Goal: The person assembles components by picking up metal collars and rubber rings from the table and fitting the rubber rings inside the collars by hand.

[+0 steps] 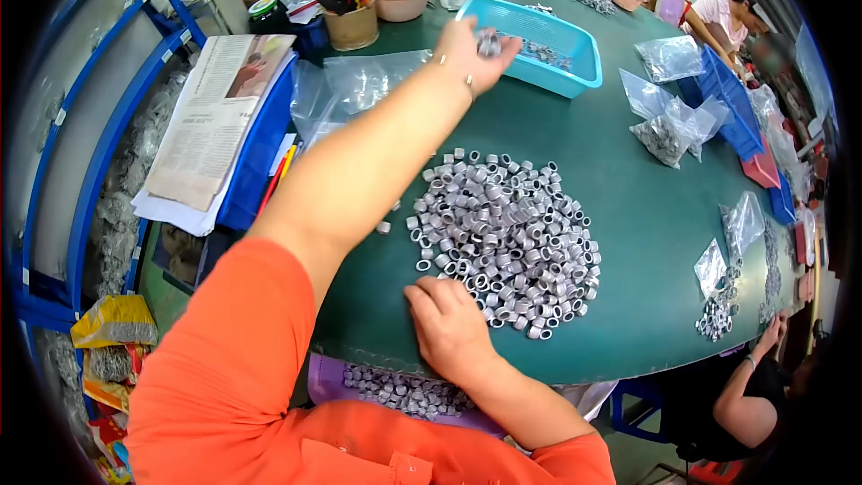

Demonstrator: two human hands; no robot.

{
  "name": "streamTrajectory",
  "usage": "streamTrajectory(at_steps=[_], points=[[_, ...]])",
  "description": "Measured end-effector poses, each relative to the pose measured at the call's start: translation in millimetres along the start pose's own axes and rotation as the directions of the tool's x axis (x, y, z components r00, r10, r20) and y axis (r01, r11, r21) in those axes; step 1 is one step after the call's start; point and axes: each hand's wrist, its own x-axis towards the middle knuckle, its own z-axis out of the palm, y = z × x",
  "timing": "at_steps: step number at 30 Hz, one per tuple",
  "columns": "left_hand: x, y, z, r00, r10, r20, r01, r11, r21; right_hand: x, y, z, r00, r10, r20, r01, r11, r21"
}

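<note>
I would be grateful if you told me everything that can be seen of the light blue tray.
The light blue tray looks like plastic: roughly rectangular, open-topped, with rounded corners and low walls. It stands upright on the green table, at a slant in the picture, beyond the pile of rings. Small grey, metallic-looking parts lie inside. The left hand hides some of its left end; whether they touch is unclear.

The worktop [646,224] is dark green; the rings [503,242] silvery grey; the basket [549,79] turquoise; the tub [325,379] purple; the shirt [224,332] plain bright orange; the bowl [402,7] pale pink; the newspaper [190,139] off-white, patterned with dark print.
</note>
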Motion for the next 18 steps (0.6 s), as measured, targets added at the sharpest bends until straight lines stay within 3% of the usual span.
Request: streamTrajectory(at_steps=[1, 2, 5, 7, 8, 9, 11, 12, 13, 14, 16, 17, 18], points=[[8.9, 0.0, 16.3, 1.000, 0.003, 0.020, -0.004, 0.997, 0.078, -0.5, 0.7, -0.6, 1.000, 0.001, 0.014, -0.001, 1.000, 0.007], [25.6, 1.8, 21.2, 0.990, -0.031, 0.138, 0.014, 0.992, 0.123, -1.3, 0.1, -0.9, 0.999, 0.018, 0.032, -0.018, 1.000, 0.004], [48.7, -0.6, 27.5, 0.995, -0.034, 0.095, 0.012, 0.974, 0.228, -2.1, 0.4, -1.5, 0.999, 0.031, 0.040, -0.032, 0.999, 0.021], [60.5, -2.3, 20.9, 1.000, 0.026, -0.010, -0.023, 0.958, 0.284, -3.3, 1.4, -1.8, 0.998, 0.031, 0.052, -0.032, 0.999, 0.014], [41.8, -7.4, 16.5, 0.992, 0.125, 0.011, -0.122, 0.935, 0.332, -4.3, 1.2, -1.8, 0.998, 0.037, 0.050, -0.038, 0.999, 0.007], [36.3, -7.5, 12.2, 0.992, 0.128, -0.023, -0.103, 0.880, 0.464, -5.1, 0.9, -1.6, 0.998, 0.040, 0.050, -0.040, 0.999, 0.000], [16.8, 6.4, -8.3, 0.998, 0.004, 0.067, -0.056, 0.593, 0.803, -5.3, 0.1, -1.3, 0.998, 0.059, 0.037, -0.058, 0.998, -0.022], [-2.9, 13.2, -19.8, 0.999, 0.014, 0.045, -0.044, 0.596, 0.802, -4.9, -1.1, -1.8, 0.998, 0.058, 0.036, -0.056, 0.998, -0.037], [-26.2, 19.3, -34.0, 0.989, -0.011, 0.150, -0.142, 0.251, 0.957, -4.5, -2.5, -2.6, 0.998, 0.057, 0.031, -0.056, 0.997, -0.058], [-48.9, 24.0, -44.3, 0.967, -0.083, 0.240, -0.249, -0.126, 0.960, -4.7, -3.4, -2.2, 0.999, 0.043, 0.011, -0.042, 0.995, -0.092], [-74.2, 28.6, -83.8, 0.940, -0.051, 0.337, -0.333, -0.348, 0.877, -4.1, -3.2, 0.1, 1.000, 0.021, 0.011, -0.020, 0.996, -0.091], [-79.4, 30.0, -104.1, 0.947, -0.088, 0.308, -0.319, -0.346, 0.882, -4.4, -3.6, 0.6, 1.000, -0.001, 0.006, 0.002, 0.996, -0.093], [-87.7, 30.7, -119.9, 0.877, -0.124, 0.465, -0.471, -0.416, 0.778, -2.9, -4.8, -0.7, 1.000, -0.007, -0.013, 0.006, 0.997, -0.076]])
